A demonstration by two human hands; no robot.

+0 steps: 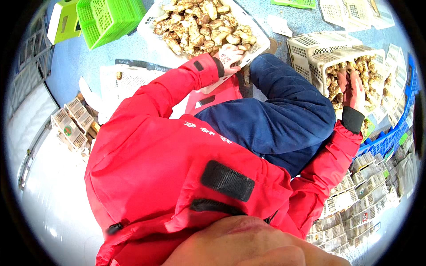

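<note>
My left hand (230,58) lies over the near rim of a shallow white crate (262,43), its fingers curled at the edge beside the heap. Brown and cream mushrooms (202,26) with thick stems fill this crate. To the right, my right hand (352,90) reaches into a tilted white perforated basket (316,73), open and with fingers stretched out. It rests against more mushrooms (367,73) inside; whether its fingertips touch a particular one is hidden.
Stacked green baskets (106,22) stand at the far left. A second white basket (306,44) adjoins the tilted one. Beyond my right arm are a blue basket (390,139) and many pale crates (355,195). A red-pink stool or crate (213,95) is beside my bent leg.
</note>
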